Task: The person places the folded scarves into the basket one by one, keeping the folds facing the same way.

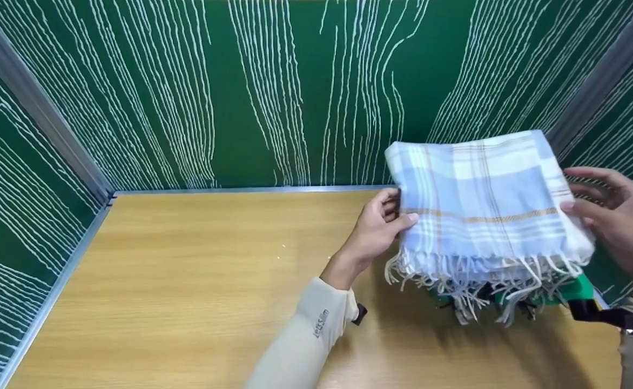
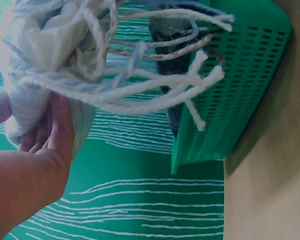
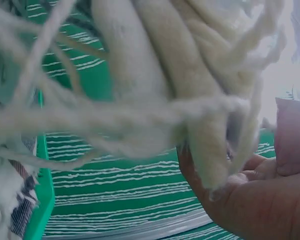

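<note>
A folded plaid scarf (image 1: 478, 200), pale blue and white with thin brown-orange lines, is held up with its fringe hanging down. My left hand (image 1: 373, 229) grips its left edge, thumb in front and fingers behind. On the other side my right hand (image 1: 621, 216) holds the right edge with the thumb on the front. The scarf's folded layers (image 3: 155, 65) and loose tassels fill much of the right wrist view. Behind and below the scarf stands a green perforated basket (image 2: 240, 85), mostly hidden from the head view.
Dark plaid fabric (image 3: 22, 210) with whitish fluff shows inside the basket. A wooden tabletop (image 1: 197, 281) stretches left. Green walls (image 1: 316, 97) with wavy white lines and metal edge strips (image 1: 251, 189) enclose the back and sides.
</note>
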A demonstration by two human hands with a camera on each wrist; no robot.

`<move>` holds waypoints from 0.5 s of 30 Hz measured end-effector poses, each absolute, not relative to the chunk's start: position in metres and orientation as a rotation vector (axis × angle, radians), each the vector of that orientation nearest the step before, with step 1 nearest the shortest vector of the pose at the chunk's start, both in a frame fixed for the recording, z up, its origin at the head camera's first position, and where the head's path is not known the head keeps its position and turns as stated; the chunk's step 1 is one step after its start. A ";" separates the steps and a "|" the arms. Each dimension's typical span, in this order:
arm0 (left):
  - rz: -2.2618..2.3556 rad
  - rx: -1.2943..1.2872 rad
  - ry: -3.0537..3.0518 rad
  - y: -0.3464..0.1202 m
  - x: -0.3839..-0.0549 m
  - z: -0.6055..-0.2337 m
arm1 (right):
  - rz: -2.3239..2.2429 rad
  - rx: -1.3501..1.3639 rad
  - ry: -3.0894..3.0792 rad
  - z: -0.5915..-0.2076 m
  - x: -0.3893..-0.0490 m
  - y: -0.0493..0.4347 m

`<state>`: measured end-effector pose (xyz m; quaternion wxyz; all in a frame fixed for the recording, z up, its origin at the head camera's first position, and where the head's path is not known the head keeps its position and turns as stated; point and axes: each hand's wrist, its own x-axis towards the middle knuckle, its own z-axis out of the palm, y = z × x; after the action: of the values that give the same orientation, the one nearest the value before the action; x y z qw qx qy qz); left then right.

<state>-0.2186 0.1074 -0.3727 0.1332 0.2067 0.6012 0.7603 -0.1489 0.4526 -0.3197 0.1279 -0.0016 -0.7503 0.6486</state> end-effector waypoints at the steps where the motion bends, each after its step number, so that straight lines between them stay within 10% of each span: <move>1: 2.208 0.611 1.742 0.110 -0.219 -0.373 | 1.895 0.000 -2.158 -0.319 -0.148 0.453; 15: 2.241 0.770 1.695 0.136 -0.213 -0.361 | 1.905 0.031 -2.044 -0.307 -0.142 0.487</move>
<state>-0.2131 0.1356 -0.3607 0.1140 0.2627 0.5779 0.7642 -0.1420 0.4873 -0.3071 0.1728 0.0109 -0.7206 0.6714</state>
